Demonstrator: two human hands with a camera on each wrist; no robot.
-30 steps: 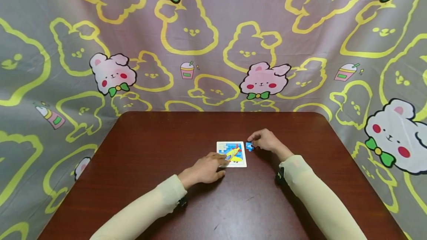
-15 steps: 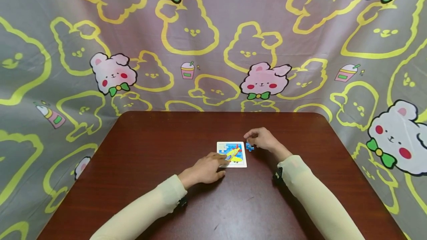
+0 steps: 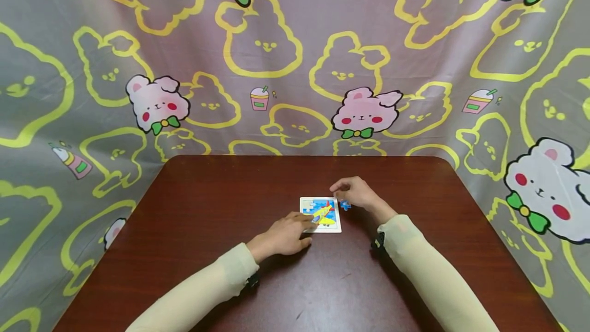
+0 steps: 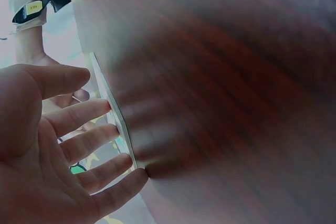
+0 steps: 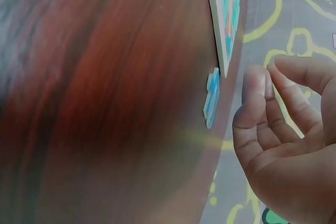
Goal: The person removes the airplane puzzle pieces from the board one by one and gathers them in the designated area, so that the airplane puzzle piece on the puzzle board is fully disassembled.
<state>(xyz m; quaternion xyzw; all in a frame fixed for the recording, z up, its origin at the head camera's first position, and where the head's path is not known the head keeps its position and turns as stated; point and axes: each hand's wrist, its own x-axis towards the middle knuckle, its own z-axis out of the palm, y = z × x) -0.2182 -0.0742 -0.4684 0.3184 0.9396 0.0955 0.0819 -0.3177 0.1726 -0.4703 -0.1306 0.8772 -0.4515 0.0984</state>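
Observation:
A small square jigsaw puzzle [image 3: 338, 226] in a white frame lies on the table, showing a yellow airplane on blue sky. A pale, piece-shaped gap [image 3: 308, 203] shows at its upper left. My left hand [image 3: 287, 232] rests at the puzzle's left side, fingers spread; in the left wrist view the fingertips [image 4: 107, 106] meet the board's edge. One blue jigsaw piece [image 5: 211, 99] lies on the table just right of the puzzle. My right hand [image 3: 357, 192] hovers over that piece and the puzzle's upper right corner, fingers loosely bent, holding nothing.
A dark red-brown wooden table [image 3: 221, 183] stretches under both arms. A grey curtain [image 3: 295, 91] with yellow outlines and pink bear faces hangs behind and at both sides. Black straps [image 3: 378, 241] sit at the wrists over cream sleeves.
The right hand has let go of the blue jigsaw piece and moved left toward the puzzle's upper right corner. The left hand and puzzle have stayed in place.

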